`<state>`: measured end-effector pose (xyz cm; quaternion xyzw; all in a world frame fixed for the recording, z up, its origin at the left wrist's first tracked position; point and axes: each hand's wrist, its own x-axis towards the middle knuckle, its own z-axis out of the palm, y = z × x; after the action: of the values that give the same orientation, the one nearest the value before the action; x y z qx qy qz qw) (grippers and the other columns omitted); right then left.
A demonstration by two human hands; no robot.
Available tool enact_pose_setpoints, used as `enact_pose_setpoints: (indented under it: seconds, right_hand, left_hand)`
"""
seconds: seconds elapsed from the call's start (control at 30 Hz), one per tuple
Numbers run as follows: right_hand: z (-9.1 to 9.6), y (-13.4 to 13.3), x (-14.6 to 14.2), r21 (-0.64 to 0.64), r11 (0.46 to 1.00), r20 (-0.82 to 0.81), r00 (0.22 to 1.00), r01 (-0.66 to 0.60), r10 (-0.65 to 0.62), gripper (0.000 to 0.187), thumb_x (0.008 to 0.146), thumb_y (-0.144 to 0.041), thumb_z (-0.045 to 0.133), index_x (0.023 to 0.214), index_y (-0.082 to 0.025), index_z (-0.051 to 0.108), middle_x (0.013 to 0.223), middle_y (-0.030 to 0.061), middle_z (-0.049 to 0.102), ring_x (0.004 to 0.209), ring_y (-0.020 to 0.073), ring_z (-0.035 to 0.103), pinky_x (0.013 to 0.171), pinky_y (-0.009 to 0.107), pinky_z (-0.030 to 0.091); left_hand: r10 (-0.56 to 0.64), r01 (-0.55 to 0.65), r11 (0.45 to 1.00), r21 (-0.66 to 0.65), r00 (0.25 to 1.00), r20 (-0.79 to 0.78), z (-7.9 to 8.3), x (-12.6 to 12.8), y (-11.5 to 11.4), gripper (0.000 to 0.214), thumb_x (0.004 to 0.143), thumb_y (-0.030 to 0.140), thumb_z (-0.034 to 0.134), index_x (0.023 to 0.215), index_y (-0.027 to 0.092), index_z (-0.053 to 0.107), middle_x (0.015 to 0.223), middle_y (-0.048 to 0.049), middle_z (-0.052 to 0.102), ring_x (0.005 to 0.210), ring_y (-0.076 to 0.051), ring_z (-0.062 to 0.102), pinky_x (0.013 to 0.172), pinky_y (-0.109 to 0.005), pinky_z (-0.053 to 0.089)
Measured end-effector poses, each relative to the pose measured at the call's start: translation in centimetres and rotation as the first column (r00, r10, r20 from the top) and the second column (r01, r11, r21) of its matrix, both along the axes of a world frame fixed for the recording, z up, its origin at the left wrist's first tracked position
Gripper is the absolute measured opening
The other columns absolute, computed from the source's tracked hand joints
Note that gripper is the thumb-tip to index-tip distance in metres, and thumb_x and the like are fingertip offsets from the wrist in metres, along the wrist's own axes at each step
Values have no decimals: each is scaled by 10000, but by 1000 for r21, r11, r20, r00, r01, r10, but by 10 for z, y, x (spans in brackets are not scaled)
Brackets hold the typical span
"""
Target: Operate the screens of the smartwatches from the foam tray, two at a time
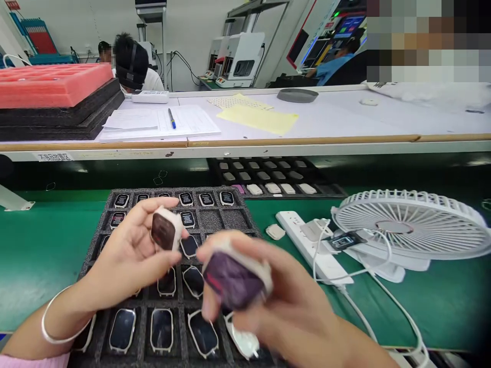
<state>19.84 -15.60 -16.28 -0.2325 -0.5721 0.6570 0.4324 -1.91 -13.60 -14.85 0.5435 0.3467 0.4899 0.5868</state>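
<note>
- The left hand (134, 250) pinches a pale-cased smartwatch body (164, 231) by its edges, above the tray's left half.
- The right hand (276, 286), blurred, grips a second watch body (232, 280) nearer and further right, dark face showing.
- Both hover over the black foam tray (220, 220) of watches.
- Each is probably light and stiff, its glass slippery and scratch-prone; the case's side edges seem the safest hold.
</note>
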Motion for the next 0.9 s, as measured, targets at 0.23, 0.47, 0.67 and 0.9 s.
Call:
enact_pose_setpoints:
  seconds: [0.23, 0.47, 0.67, 0.9]
  right_hand:
    - [-39, 65, -24, -505, 857, -223, 945, 98, -239, 417, 774, -182, 799, 1163, -245, 660, 1102, 63, 762, 825, 169, 743, 826, 342, 582]
    - [-56, 79, -29, -621, 781, -215, 944, 65, -250, 265, 868, -209, 708, 1124, -216, 639, 931, 50, 762, 752, 174, 743, 728, 306, 565]
    - [-61, 82, -28, -649, 759, -178, 960, 51, -216, 223, 948, -304, 618, 1155, -223, 613, 962, 69, 773, 682, 165, 718, 632, 283, 530]
    - [-67, 91, -27, -610, 789, -168, 960, 78, -225, 175, 939, -332, 623, 1062, -208, 637, 883, 51, 762, 622, 148, 687, 630, 278, 522]
  left_hand:
    - [201, -219, 963, -155, 972, -125, -46, 11, 47, 481, 633, 117, 800, 1067, 192, 606, 975, -14, 654, 765, -118, 595, 653, -222, 490]
    - [216, -247, 936, -249, 966, -143, -58, 11, 53, 591, 620, 142, 790, 1160, 179, 553, 893, 18, 639, 564, -62, 521, 514, -209, 441]
    - [181, -217, 939, -266, 971, -153, -60, 11, 51, 597, 644, 159, 811, 1173, 189, 537, 974, 6, 656, 500, -34, 532, 503, -217, 462]
    - [174, -183, 946, -266, 983, -60, -59, 12, 50, 642, 708, 202, 800, 1294, 188, 536, 1014, -21, 682, 587, -76, 639, 581, -239, 536]
